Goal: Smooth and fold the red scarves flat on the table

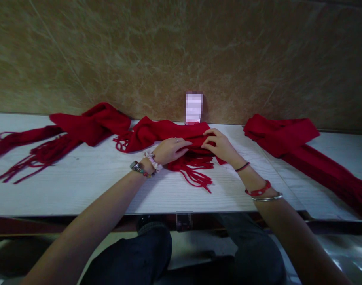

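Three red scarves lie on a pale counter point(80, 186) set against a marbled wall point(139, 59). The middle scarf point(165, 136), bunched near the wall, is the one being handled. The left hand point(171, 150) lies palm down on it with fingers extended, pressing rather than gripping, probably to pin the cloth so that the layers do not slide. The right hand point(219, 145) is curled, its fingertips pinching a folded edge just beside the left fingertips. The fringe point(195, 170) spills toward the person from under both hands. The left scarf point(88, 124) and the right scarf point(287, 138) lie well apart from the middle one, each trailing toward its end of the counter. A small pixelated object point(194, 107) stands against the wall just behind the middle scarf; what it is cannot be told. Room is tight at the rear, where cloth meets wall, but bare counter lies open between the fringe and the near edge, and on either side of the forearms.
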Available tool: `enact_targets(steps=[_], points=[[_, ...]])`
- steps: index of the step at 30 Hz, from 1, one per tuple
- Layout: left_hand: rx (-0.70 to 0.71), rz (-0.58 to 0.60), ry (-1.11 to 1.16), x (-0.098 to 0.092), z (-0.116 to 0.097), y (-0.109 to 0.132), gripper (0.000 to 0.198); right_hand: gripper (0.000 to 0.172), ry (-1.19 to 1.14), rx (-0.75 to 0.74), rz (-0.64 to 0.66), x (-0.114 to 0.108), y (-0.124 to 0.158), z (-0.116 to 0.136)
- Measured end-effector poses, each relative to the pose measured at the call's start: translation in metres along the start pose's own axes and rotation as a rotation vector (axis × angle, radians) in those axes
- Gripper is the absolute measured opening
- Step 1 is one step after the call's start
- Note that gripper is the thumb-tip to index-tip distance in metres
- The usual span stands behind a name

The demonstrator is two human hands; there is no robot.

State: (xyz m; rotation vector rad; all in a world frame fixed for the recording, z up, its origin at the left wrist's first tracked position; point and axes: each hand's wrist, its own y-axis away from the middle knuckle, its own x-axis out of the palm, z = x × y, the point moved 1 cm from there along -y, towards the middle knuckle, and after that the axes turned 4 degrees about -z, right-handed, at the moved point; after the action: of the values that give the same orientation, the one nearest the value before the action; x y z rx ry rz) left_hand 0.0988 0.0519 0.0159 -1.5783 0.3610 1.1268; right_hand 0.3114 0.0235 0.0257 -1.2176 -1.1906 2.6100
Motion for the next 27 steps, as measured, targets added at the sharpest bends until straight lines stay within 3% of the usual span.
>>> enact_targets(steps=[7,18,27], points=[[0.024,-0.119,-0.033,-0.009,-0.002,-0.003,0.026,0.008,-0.082,0.044,-0.042,0.001,-0.001,-0.001],[0.120,-0.097,-0.095,-0.005,-0.019,-0.007,0.017,0.011,-0.260,0.133,0.047,0.009,-0.001,-0.011],[0.109,-0.187,-0.138,-0.003,-0.022,-0.008,0.017,0.010,-0.164,0.097,-0.011,0.010,0.000,-0.009]])
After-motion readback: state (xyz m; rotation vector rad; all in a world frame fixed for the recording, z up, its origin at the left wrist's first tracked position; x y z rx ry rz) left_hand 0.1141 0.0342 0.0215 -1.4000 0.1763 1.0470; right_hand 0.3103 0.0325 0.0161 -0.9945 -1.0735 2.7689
